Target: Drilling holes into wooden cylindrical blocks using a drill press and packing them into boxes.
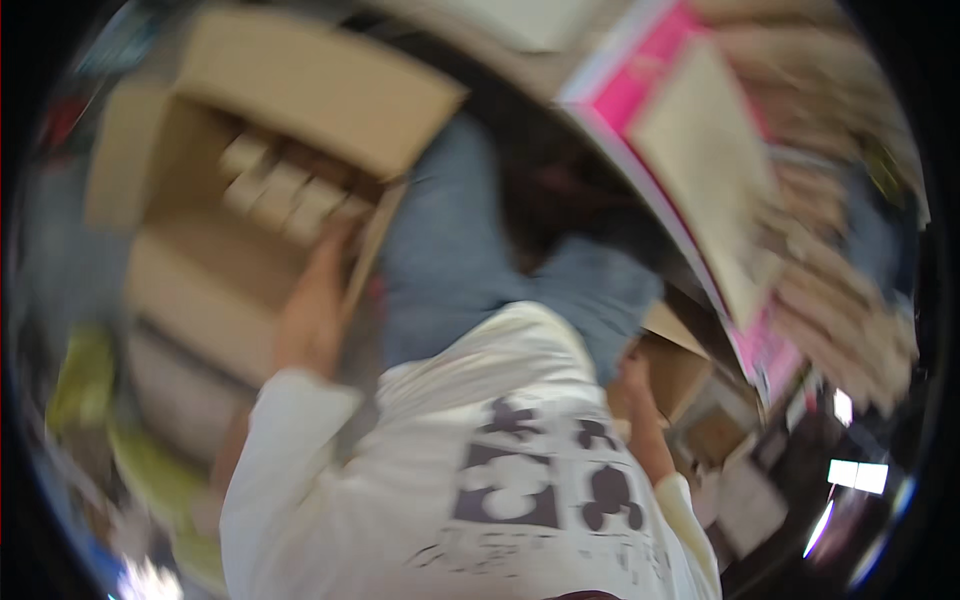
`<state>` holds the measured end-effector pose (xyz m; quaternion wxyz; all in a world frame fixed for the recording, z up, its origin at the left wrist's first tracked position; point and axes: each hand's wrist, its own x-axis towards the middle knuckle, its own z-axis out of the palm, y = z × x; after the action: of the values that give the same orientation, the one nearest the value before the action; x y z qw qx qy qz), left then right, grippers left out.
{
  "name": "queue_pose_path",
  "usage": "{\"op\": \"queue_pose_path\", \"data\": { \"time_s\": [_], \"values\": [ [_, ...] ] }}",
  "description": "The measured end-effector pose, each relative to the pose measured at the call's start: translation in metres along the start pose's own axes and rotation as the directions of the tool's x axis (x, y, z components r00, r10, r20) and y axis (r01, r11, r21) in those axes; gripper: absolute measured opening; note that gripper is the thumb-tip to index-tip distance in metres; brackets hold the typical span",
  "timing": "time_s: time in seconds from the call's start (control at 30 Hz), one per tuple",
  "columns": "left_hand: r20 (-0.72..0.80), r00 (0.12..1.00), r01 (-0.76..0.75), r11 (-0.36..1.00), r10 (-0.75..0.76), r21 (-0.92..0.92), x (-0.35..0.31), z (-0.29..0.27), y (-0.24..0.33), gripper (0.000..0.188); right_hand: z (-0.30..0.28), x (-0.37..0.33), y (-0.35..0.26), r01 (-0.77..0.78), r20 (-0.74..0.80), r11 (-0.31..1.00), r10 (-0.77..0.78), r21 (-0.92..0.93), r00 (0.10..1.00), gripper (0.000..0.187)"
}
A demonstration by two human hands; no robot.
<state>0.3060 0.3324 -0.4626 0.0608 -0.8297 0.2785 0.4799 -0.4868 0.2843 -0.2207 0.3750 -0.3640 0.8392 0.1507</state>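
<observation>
My left hand (335, 245) is down inside a large open cardboard box (200, 265) on the left. It is at the end of a group of several small pale cartons (285, 195) standing close together in that box. Motion blur smears its fingers, so I cannot see whether they grip a carton or only touch one. My right hand (633, 372) hangs low beside my right knee, in front of another open cardboard box (680, 365). Its fingers are blurred and partly out of sight, and nothing can be made out in them.
On the right is a table with a pink-and-white edge (640, 75), bearing a flat tan sheet (705, 160) and stacks of folded brown cardboard (835, 300). My legs in blue jeans (450, 240) sit between the box and the table. Something yellow-green (85, 380) is at far left.
</observation>
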Motion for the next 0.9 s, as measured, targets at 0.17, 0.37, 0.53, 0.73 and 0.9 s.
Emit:
{"op": "queue_pose_path", "data": {
  "time_s": [0.17, 0.37, 0.53, 0.73, 0.9],
  "values": [
    [-0.036, 0.994, -0.105, 0.994, 0.105, 0.006, 0.015, 0.009, 0.023, 0.098, 0.028, -0.020, -0.013, 0.172, -0.002, 0.958, -0.176, 0.230, 0.984, 0.026],
    [-0.074, 0.996, -0.064, 0.989, 0.055, -0.133, 0.018, -0.032, 0.017, 0.091, 0.039, -0.028, -0.035, 0.301, -0.233, 0.938, -0.258, 0.171, 0.938, 0.024],
    [-0.083, 0.996, -0.003, 0.888, -0.039, -0.460, 0.010, -0.074, 0.000, 0.086, 0.025, -0.031, -0.039, 0.266, -0.122, 0.861, -0.237, 0.434, 0.964, 0.017],
    [-0.191, 0.981, -0.152, 0.547, -0.015, -0.823, -0.020, -0.136, -0.004, 0.081, -0.001, -0.043, -0.053, 0.351, -0.223, 0.683, -0.272, 0.640, 0.936, 0.020],
    [-0.412, 0.853, -0.469, 0.125, 0.320, -0.874, -0.092, -0.214, -0.001, 0.065, -0.018, -0.069, -0.068, 0.407, -0.282, 0.681, -0.294, 0.609, 0.913, 0.024]
  ]
}}
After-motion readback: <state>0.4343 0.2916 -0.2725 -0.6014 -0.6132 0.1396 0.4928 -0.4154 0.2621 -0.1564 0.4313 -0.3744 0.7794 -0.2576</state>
